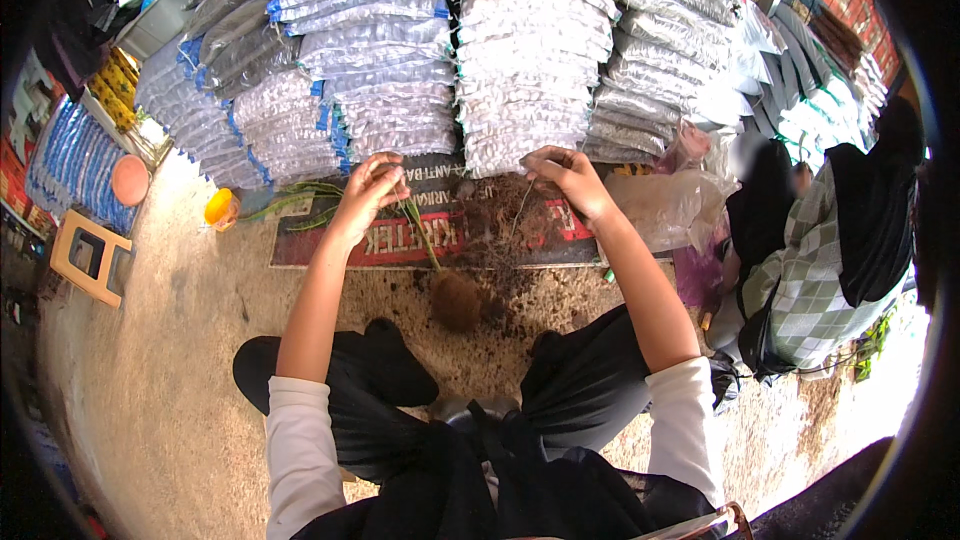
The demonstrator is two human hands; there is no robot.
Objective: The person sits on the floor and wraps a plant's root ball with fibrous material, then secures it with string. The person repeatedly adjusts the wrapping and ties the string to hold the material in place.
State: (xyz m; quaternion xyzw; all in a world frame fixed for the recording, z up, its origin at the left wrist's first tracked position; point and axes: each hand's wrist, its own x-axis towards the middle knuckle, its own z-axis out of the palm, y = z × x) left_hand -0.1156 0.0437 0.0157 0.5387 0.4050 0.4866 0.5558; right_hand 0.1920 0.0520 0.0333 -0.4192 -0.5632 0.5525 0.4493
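Observation:
My left hand (372, 192) is raised with its fingers pinched together, right by the upper part of some green plant stems (418, 230). Whether it grips a stem or something thinner cannot be made out. The stems run down to a round brown root ball (456, 301) on the floor in front of my knees. Across from it, my right hand (568, 180) is closed in a pinch on a thin strand (522, 208), like string or wire, that hangs toward the soil. Loose dark soil (495, 225) lies between the hands on a printed red and black sheet (375, 240).
Tall stacks of filled plastic bags (535, 60) rise behind the sheet. Long green leaves (300, 202) and a yellow container (222, 209) lie left, beside a small plastic stool (90, 258). Clear plastic bags (665, 208) and a person in a checked garment (800, 270) are at right.

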